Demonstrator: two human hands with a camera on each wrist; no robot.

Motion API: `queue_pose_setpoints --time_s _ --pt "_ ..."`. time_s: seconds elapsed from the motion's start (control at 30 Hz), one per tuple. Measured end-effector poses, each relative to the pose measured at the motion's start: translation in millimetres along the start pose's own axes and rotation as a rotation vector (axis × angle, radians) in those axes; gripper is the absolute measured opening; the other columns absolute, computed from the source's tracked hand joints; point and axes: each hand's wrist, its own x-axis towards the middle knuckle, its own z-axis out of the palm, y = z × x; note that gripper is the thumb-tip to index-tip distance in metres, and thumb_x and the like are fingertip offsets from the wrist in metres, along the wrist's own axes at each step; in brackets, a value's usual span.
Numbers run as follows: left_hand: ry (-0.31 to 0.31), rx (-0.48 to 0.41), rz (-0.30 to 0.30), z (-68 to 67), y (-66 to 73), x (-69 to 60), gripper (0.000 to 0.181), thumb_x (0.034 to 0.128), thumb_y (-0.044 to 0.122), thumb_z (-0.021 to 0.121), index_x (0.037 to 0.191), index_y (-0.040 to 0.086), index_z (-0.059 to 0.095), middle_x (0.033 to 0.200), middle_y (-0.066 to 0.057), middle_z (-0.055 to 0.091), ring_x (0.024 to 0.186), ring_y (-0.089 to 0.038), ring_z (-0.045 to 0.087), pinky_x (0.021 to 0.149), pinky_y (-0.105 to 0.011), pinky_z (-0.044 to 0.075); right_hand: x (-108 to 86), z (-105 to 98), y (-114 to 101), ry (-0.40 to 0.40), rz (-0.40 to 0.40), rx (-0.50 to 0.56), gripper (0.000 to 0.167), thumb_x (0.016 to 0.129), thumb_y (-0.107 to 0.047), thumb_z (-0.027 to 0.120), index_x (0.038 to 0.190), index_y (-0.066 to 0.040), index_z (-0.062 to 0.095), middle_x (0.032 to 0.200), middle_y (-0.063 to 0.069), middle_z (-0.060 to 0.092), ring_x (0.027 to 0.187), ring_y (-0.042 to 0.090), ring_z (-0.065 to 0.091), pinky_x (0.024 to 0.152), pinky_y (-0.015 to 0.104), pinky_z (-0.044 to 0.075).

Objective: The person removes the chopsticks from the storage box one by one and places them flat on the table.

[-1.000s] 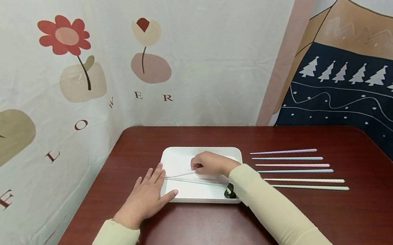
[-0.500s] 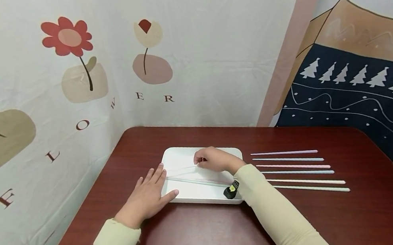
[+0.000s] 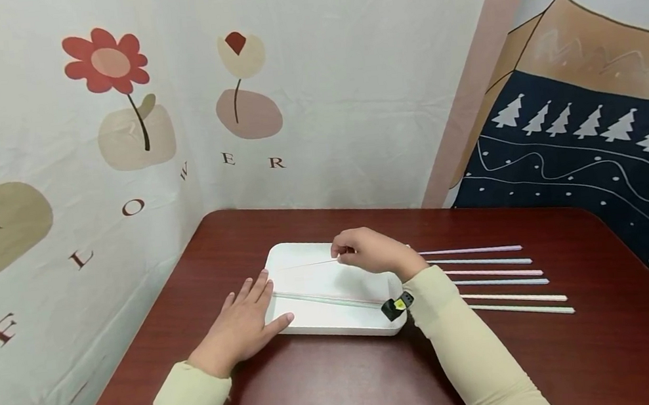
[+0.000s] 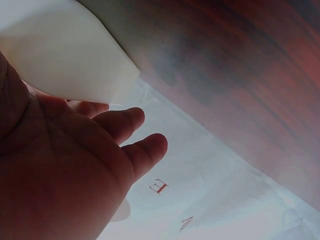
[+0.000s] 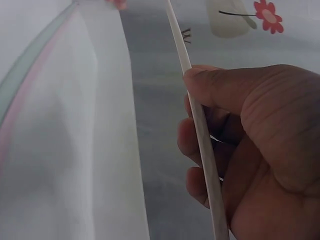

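Note:
A shallow white tray (image 3: 338,330) lies on the table. My left hand (image 3: 238,332) is spread at its left edge, fingertips touching the rim and thumb over the front left corner. Above the tray's back part, my right hand (image 3: 374,250) pinches a thin pale strip (image 3: 310,265) between thumb and fingers. In the right wrist view this strip (image 5: 202,135) runs lengthwise past the curled fingers. Inside the tray a green strip (image 3: 325,299) lies slantwise; the right wrist view shows a pink strip (image 5: 22,90) alongside it.
Several coloured strips (image 3: 501,272) lie in a spaced row on the brown table (image 3: 344,385), right of the tray, their left ends partly behind the right hand and sleeve. A printed cloth (image 3: 352,127) hangs behind the table's far edge.
My right hand has moved back and to the right with the pale strip, away from the strips lying in the tray. The left hand has stayed at the tray's left edge.

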Motion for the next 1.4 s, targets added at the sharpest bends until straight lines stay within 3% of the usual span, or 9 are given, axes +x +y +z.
queue_pose_setpoints --time_s 0.23,0.6,1.03,1.2,1.4 --pt "0.000 -0.006 0.001 0.8 0.5 -1.2 0.091 0.0965 0.067 0.042 0.152 -0.004 0.034 0.163 -0.016 0.017 0.145 -0.045 0.021 0.112 -0.066 0.021 -37.3 -16.9 16.3 0.039 0.087 -0.003 0.010 0.097 -0.008 0.064 0.104 -0.012 0.070 0.095 -0.005 0.064 0.082 0.014 0.056 0.073 0.031 0.050" --pt "-0.006 -0.003 0.003 -0.7 0.2 -2.6 0.090 0.0967 0.067 0.042 0.152 -0.004 0.034 0.163 -0.017 0.017 0.145 -0.046 0.021 0.112 -0.066 0.020 -121.7 -38.0 58.2 0.100 0.180 0.016 0.009 0.095 -0.006 0.065 0.097 -0.013 0.070 0.086 -0.007 0.062 0.078 0.014 0.055 0.069 0.031 0.050" --pt "-0.010 -0.018 0.006 -0.7 1.1 -2.4 0.089 0.0970 0.065 0.044 0.152 -0.005 0.033 0.163 -0.017 0.017 0.145 -0.046 0.021 0.112 -0.066 0.020 -215.7 -50.9 81.6 0.035 0.295 0.021 0.013 0.096 -0.003 0.063 0.093 -0.015 0.065 0.079 -0.005 0.056 0.071 0.009 0.051 0.062 0.026 0.045" --pt "-0.010 -0.015 0.004 -2.2 1.4 -1.9 0.088 0.0973 0.064 0.045 0.152 -0.005 0.033 0.163 -0.017 0.017 0.145 -0.046 0.021 0.112 -0.066 0.020 -239.8 -46.9 87.7 0.005 0.289 0.022 0.015 0.096 -0.003 0.062 0.092 -0.017 0.064 0.079 -0.008 0.055 0.072 0.006 0.050 0.062 0.025 0.043" --pt "-0.010 -0.020 0.004 -3.2 1.8 -2.1 0.087 0.0975 0.063 0.046 0.152 -0.005 0.033 0.163 -0.017 0.017 0.145 -0.046 0.021 0.112 -0.066 0.019 -251.4 -38.9 91.0 -0.026 0.262 0.048 0.016 0.095 -0.004 0.064 0.091 -0.020 0.064 0.081 -0.011 0.056 0.073 0.003 0.049 0.064 0.025 0.043"
